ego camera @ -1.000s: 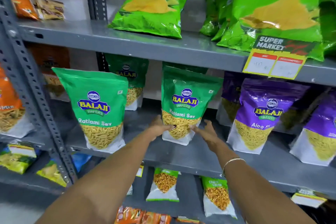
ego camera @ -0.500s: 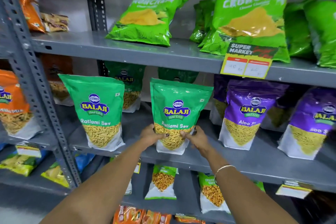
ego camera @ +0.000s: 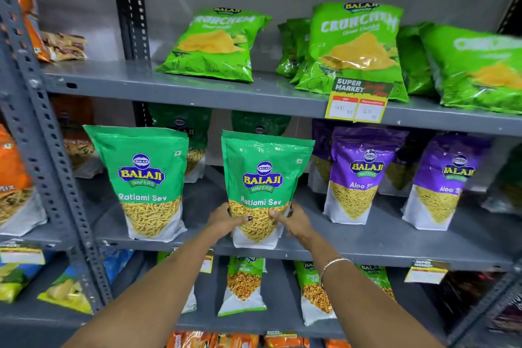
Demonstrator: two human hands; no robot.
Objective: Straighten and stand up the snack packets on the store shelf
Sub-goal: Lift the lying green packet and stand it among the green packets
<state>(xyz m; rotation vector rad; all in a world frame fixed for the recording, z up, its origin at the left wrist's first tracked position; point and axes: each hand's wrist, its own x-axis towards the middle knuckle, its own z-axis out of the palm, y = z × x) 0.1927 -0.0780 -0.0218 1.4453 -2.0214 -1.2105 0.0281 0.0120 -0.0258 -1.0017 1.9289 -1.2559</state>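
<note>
A green Ratlami Sev packet (ego camera: pixel 265 178) stands upright at the front edge of the middle shelf (ego camera: pixel 367 248). My left hand (ego camera: pixel 226 220) grips its lower left side and my right hand (ego camera: pixel 293 220) grips its lower right side. A second green Ratlami Sev packet (ego camera: pixel 144 178) stands upright to its left. Two purple Aloo Sev packets (ego camera: pixel 358 175) (ego camera: pixel 443 183) stand to the right. More green and purple packets sit behind them in shadow.
Green Crunchem bags (ego camera: pixel 217 45) (ego camera: pixel 356 48) lie leaning on the upper shelf (ego camera: pixel 169 87), where a yellow price tag (ego camera: pixel 357 104) hangs. A perforated grey upright (ego camera: pixel 53 167) stands at left. Smaller packets (ego camera: pixel 244 285) stand on the lower shelf.
Both hands closed on the lower sides of the middle green packet and drew it forward to the shelf's front edge, now standing straighter. The view tilted upward.
</note>
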